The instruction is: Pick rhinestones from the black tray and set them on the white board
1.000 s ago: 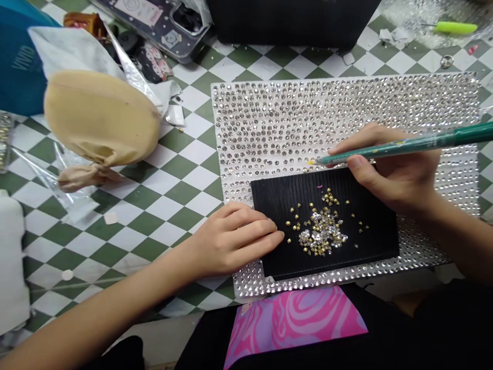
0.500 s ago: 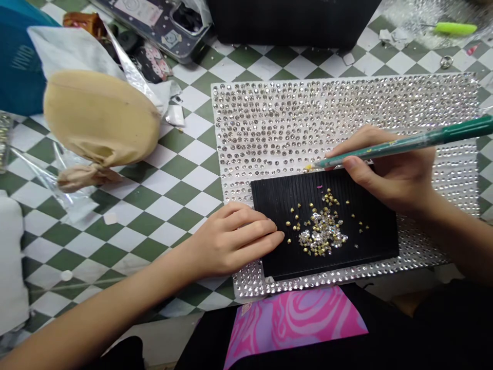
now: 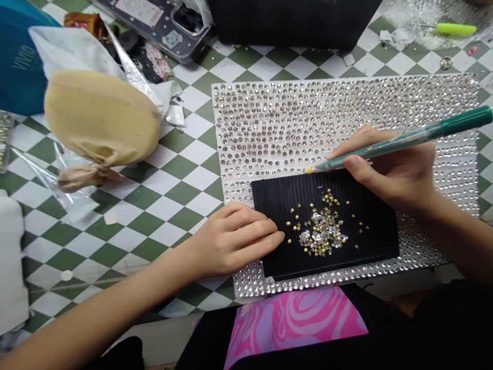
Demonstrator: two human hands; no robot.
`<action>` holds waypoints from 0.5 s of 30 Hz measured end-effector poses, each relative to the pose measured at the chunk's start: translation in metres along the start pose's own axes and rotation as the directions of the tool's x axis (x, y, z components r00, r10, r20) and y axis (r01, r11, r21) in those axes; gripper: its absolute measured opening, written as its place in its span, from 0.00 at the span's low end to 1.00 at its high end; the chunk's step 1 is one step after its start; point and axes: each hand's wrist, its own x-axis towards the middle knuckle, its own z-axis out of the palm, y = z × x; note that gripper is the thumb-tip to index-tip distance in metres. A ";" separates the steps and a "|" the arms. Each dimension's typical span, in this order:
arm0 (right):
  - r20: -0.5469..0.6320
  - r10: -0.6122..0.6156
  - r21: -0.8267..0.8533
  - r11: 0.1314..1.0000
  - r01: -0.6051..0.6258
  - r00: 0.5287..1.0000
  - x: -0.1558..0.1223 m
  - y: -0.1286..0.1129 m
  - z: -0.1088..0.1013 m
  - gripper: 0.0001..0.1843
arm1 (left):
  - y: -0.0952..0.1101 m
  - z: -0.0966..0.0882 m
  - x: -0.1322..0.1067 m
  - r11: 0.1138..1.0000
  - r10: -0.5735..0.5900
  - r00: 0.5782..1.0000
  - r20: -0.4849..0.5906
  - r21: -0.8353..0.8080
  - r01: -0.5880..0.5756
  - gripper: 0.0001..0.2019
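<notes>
My right hand [image 3: 396,167] is closed around a green pen [image 3: 416,135], its yellow tip pointing left. That tip meets the rhinestone-studded sheet [image 3: 250,121], or hovers just over it, near the black tray's upper edge. The ribbed black tray [image 3: 277,198] lies on top of the sheet. Loose rhinestones [image 3: 323,231], silver and gold-coloured, are heaped on the tray, with several scattered around the heap. My left hand [image 3: 239,236] rests with fingers extended over the tray's left edge and holds nothing.
A knotted tan pouch [image 3: 102,118] sits at left on the checkered tablecloth [image 3: 169,180]. Behind are a phone in a case [image 3: 157,25] and a black box [image 3: 292,20]. A tool with a lime-green handle [image 3: 456,28] lies at far right. A pink swirled panel [image 3: 296,318] is below the sheet.
The pen has tilted slightly: its rear end has risen in the view and its tip has dropped a little. My left hand and the tray stay almost where they were.
</notes>
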 end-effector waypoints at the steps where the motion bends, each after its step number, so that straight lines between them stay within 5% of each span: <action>1: 0.000 -0.001 -0.007 1.000 0.001 1.000 0.000 0.000 0.000 0.06 | 0.000 0.000 0.000 1.000 0.000 1.000 -0.001 0.001 0.000 0.09; 11: -0.025 0.069 0.183 0.981 -0.064 0.997 0.003 -0.001 -0.001 0.07 | 0.001 0.000 -0.001 1.000 0.000 1.000 -0.008 -0.004 0.000 0.09; 15: -0.055 0.027 0.119 0.993 -0.021 0.998 0.003 -0.001 0.000 0.07 | 0.001 0.000 -0.001 1.000 0.002 1.000 -0.010 0.004 -0.002 0.09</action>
